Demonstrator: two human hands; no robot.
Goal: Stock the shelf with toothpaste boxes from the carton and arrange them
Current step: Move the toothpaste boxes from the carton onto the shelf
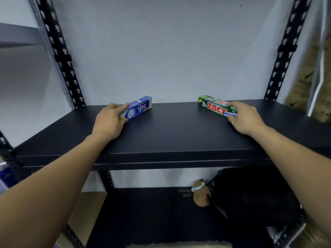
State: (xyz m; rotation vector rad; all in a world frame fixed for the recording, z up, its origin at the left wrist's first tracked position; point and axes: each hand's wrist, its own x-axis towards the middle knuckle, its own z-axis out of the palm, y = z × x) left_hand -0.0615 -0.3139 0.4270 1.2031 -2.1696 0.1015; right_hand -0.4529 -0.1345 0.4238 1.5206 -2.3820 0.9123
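**Two boxes on the shelf, most of the job left**

At centre left of the frame, the left hand [109,120] holds the near end of a blue rectangular cardboard toothpaste box [138,107] marked "Safi". Its fingers [123,106] wrap around the box, with one laid along the top edge. The box lies on the flat black metal shelf board [170,133], angled toward the back wall.

At centre right, a green rectangular cardboard toothpaste box [215,106] marked "ZACT" lies on the same board, well apart from the blue one and angled the opposite way. The right hand [246,119] grips its near end, thumb on top and the other fingers curled round the side.

The stocking looks to be at its start. Only these two boxes are on the board, neither is squared to the front edge, and a wide bare stretch lies between them. I cannot make out the carton, so how many boxes remain cannot be told.

At lower right, a brown plush toy [200,194] and a black bag [250,196] sit on the shelf below.
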